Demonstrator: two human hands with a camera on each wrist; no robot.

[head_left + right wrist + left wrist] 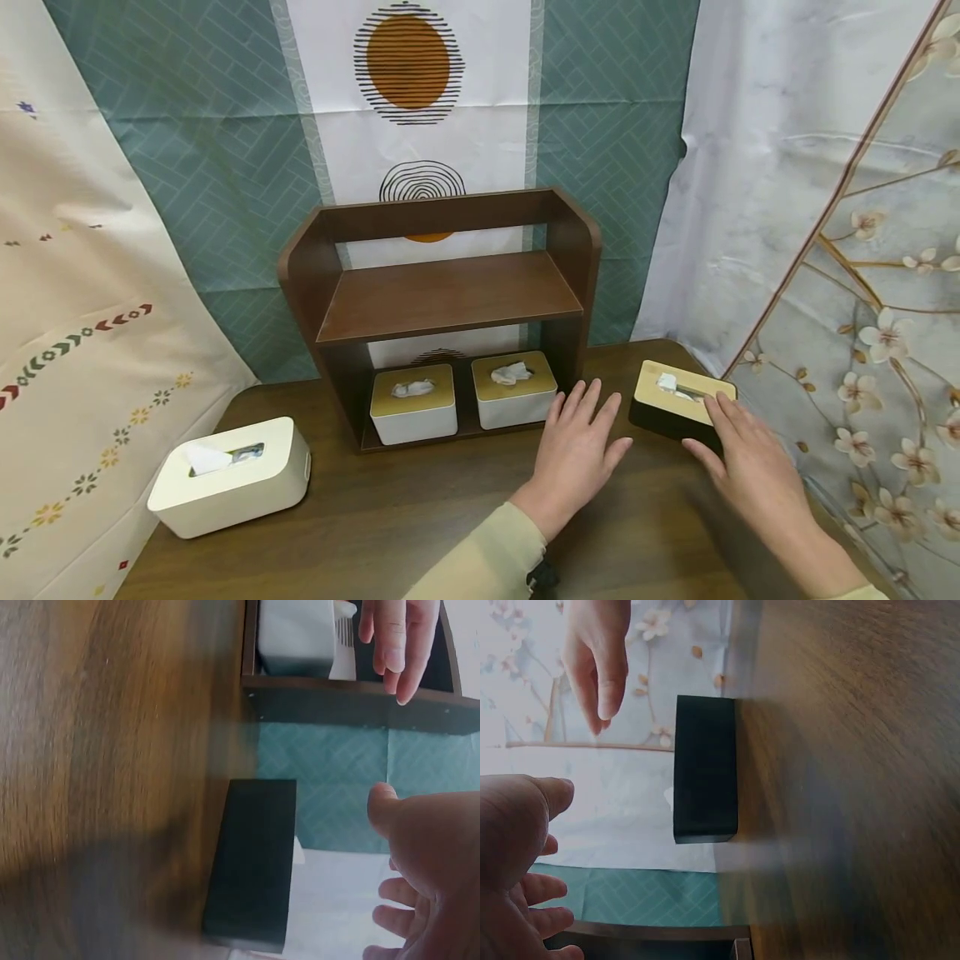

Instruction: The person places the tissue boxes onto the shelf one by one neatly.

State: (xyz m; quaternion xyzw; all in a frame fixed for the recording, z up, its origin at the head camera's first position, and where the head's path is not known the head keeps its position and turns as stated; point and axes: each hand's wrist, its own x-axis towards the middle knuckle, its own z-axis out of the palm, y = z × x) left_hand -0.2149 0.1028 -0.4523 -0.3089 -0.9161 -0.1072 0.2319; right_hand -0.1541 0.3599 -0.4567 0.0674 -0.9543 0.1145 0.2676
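A black tissue box (678, 402) with a light wood-toned lid sits on the worktop (390, 517), to the right of a brown two-tier shelf (450, 296). From the head view, the right hand (757, 458) seems to overlap the lid's near right corner, yet both wrist views show a gap: the hand hovers above the box, grasping nothing, its thumb apart from the extended fingers. The left hand (573, 446) is likewise free, fingers straight and slightly spread, in the air before the shelf's right end. The head view puts it beside the nearest white box; the right wrist view shows it higher up and clear of that box.

Only the head view shows the black box's lid top, with its slot and white tissue; the wrist views give its plain dark sides, resting flat on the wood, with a scrap of white at the top edge. The right wrist view adds the outer face of the shelf's side panel (360, 705).

Visible only from the head are the left white tissue box (414, 422) on the shelf's lower level, beside the right white tissue box (517, 407), and a cream tissue box (240, 492) at far left.
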